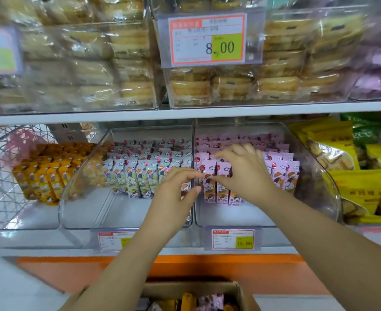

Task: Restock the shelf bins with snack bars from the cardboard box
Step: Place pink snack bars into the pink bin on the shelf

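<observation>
Pink snack bars (222,194): slim pink wrappers with a cartoon figure and a brown lower band, packed in rows in the right clear bin (319,176). Grey-white bars (135,176) with the same print fill the middle bin (122,212); orange bars (41,178) fill the bin left of that. Bins sit on a white shelf (185,251) with an orange strip below and a price tag (232,239) clipped at the front. Upper shelf carries clear-wrapped pastries (230,86); yellow bags (353,187) at right. Open cardboard box (236,290) at the bottom edge, mixed bars inside. Pink bars stand on end, long axis vertical, tops leaning slightly back, printed faces forward. Right hand (245,169): grip curled over the front-row tops, thumb in front, pinching them. Left hand (176,189): thumb and forefinger curved toward the row's left end at the bin divider; cannot tell whether this grip closes on a wrapper.
</observation>
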Action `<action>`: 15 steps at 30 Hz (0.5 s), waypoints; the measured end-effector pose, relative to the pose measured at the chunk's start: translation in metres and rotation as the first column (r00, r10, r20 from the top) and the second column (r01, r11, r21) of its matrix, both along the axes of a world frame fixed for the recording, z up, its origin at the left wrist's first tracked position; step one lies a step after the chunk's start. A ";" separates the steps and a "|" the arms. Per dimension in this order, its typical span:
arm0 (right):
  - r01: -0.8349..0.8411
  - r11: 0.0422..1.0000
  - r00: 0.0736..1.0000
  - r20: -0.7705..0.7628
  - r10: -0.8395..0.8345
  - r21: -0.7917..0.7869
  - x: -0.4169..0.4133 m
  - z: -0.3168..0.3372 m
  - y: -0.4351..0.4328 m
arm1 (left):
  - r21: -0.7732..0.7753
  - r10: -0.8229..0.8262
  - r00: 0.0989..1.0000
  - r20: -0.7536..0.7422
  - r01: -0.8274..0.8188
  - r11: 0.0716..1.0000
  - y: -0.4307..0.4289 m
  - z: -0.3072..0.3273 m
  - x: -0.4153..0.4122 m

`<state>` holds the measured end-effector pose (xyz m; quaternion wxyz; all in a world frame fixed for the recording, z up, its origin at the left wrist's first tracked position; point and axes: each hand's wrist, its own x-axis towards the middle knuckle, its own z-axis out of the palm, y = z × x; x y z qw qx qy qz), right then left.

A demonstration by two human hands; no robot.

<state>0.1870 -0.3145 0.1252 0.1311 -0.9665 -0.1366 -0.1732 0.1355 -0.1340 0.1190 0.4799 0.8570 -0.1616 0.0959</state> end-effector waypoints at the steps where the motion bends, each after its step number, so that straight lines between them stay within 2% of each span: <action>1: 0.000 1.000 1.000 0.002 -0.001 0.028 -0.009 0.002 -0.001 | 0.012 -0.001 1.000 0.024 0.001 1.000 0.000 -0.001 -0.003; 4: -0.032 0.987 0.998 0.057 0.023 0.160 -0.042 0.004 0.001 | 0.009 0.004 0.991 0.130 -0.005 1.000 0.006 -0.005 -0.015; 7: -0.145 0.931 0.984 0.143 0.102 0.335 -0.082 -0.004 0.016 | -0.027 0.008 0.980 0.199 -0.003 1.000 0.016 -0.009 -0.035; 9: -0.200 0.901 0.976 0.160 0.148 0.385 -0.108 -0.015 0.033 | -0.043 0.011 0.971 0.240 0.000 0.999 0.027 -0.018 -0.051; 12: -0.184 0.895 0.982 0.114 0.150 0.406 -0.140 -0.041 0.063 | -0.006 -0.018 0.962 0.272 0.020 1.000 0.051 -0.044 -0.075; 15: -0.102 0.911 0.988 -0.069 0.141 0.399 -0.163 -0.072 0.087 | 0.039 -0.022 0.977 0.212 0.014 0.999 0.082 -0.078 -0.098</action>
